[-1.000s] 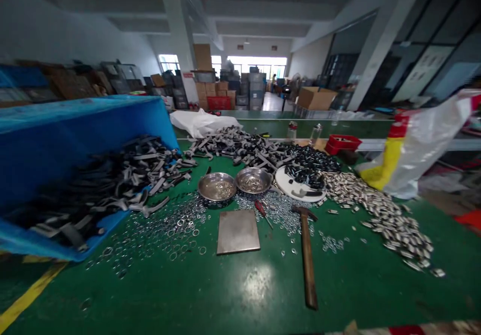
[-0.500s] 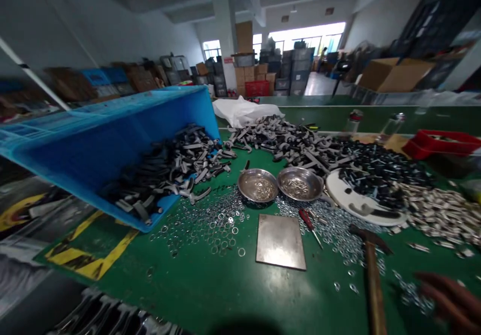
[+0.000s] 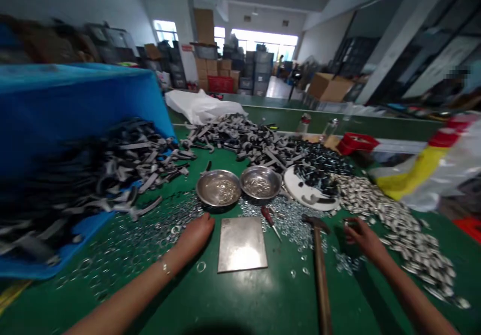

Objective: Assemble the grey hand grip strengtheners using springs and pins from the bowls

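My left hand is closed, knuckles up, over the loose metal rings just left of a square metal plate. Its fingertips are hidden, so what it holds does not show. Right of the hammer, my right hand is curled with thumb and fingers together near the pile of small silvery metal parts. Something small may be in that pinch, too blurred to name. A red-handled screwdriver lies between plate and hammer. Small nuts or washers are scattered below my right hand.
Two metal bowls with small parts stand behind the plate. A white round dish sits beside them, partly under black-headed screws. Grey adjustable-wrench bodies are heaped behind and spill from a tipped blue crate. A red tray is farther back.
The view has turned right. My left hand has come into view beside the plate. My right hand has moved forward from the lower right edge toward the silvery parts.
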{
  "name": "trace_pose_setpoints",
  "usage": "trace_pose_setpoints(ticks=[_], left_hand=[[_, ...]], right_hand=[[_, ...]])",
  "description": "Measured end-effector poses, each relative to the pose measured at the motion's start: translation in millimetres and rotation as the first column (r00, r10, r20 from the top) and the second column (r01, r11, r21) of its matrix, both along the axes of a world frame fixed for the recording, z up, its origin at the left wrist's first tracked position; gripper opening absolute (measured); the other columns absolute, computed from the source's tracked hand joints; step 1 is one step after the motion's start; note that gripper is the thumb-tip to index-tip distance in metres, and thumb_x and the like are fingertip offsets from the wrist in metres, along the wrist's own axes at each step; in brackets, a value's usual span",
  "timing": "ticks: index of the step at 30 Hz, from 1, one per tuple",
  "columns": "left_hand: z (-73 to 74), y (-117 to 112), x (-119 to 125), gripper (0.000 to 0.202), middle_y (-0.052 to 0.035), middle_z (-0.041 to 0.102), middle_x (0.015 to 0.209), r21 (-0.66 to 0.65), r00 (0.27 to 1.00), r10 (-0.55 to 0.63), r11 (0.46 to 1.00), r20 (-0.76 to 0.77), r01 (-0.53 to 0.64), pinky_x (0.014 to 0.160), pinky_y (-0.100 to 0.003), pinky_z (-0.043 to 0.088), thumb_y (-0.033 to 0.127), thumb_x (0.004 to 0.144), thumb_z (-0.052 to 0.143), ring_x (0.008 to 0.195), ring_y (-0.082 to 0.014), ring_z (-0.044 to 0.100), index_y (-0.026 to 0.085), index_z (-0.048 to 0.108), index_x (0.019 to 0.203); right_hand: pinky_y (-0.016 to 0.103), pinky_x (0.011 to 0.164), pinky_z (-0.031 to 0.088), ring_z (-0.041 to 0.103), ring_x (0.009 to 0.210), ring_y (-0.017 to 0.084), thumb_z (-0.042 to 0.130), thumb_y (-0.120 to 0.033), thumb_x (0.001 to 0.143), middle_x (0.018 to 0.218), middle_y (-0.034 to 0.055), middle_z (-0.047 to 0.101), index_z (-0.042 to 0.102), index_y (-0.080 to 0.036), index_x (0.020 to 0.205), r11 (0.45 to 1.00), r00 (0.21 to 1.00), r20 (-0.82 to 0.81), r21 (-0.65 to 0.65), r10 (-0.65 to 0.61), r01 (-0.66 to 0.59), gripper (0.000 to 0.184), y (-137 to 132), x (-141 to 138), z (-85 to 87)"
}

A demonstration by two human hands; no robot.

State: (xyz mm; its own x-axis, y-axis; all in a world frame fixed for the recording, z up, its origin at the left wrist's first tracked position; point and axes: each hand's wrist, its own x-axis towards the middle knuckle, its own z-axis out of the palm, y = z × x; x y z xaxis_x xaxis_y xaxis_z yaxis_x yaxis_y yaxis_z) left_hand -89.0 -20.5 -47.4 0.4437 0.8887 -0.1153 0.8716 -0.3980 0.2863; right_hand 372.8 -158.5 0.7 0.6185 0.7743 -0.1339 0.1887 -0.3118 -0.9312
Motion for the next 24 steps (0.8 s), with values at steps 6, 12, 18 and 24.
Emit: trace_pose_setpoints(ticks=[6,12,18,24], left_hand=[[-3.3,5.0,-12.1,0.011,-0.0091,0.063,0.096,-0.006,0.976,-0.040,0.999,0.216,0.043,0.076,-0.033,0.045,0.024,0.091,0.046,0.085,-0.0233,0.060,0.019,0.056,0.090],[19.7,-40.6,21.7,0.007,0.0026,0.054,0.069,-0.187,0.747,0.270,0.963,0.608,-0.195,0.062,-0.025,0.040,0.026,0.084,0.053,0.064,-0.0142,0.053,0.019,0.053,0.082],[5.7,-60.3,29.7,0.025,-0.0010,0.063,0.073,-0.442,0.430,0.420,0.896,0.799,-0.054,0.066,-0.026,0.047,0.031,0.080,0.063,0.066,-0.0132,0.059,0.014,0.067,0.098],[14.5,-85.7,30.4,0.034,-0.0082,0.070,0.081,-0.621,0.278,0.572,0.772,0.771,0.135,0.072,-0.030,0.054,0.044,0.075,0.076,0.074,-0.0185,0.068,0.012,0.071,0.084]], right_hand=[[0.033,0.070,0.056,0.065,0.071,0.017,0.085,-0.054,0.066,0.086,0.0030,0.070,0.063,-0.023,0.103,0.974,0.914,-0.346,0.155,0.211,-0.166,0.053,-7.7,-54.3,-14.8],[0.023,0.054,0.044,0.052,0.059,0.010,0.075,-0.036,0.086,0.066,-0.0036,0.057,0.064,-0.021,0.103,0.870,0.576,-0.655,0.320,0.489,-0.375,0.026,15.4,-150.2,-27.7],[0.025,0.056,0.043,0.049,0.058,0.011,0.071,-0.037,0.089,0.067,-0.0041,0.054,0.060,-0.020,0.099,0.800,0.424,-0.718,0.314,0.552,-0.510,0.023,25.6,-221.6,-39.7],[0.023,0.052,0.040,0.047,0.053,0.010,0.070,-0.043,0.088,0.061,-0.0062,0.050,0.059,-0.020,0.092,0.735,0.437,-0.643,0.308,0.629,-0.604,0.026,23.8,-247.7,-31.3]])
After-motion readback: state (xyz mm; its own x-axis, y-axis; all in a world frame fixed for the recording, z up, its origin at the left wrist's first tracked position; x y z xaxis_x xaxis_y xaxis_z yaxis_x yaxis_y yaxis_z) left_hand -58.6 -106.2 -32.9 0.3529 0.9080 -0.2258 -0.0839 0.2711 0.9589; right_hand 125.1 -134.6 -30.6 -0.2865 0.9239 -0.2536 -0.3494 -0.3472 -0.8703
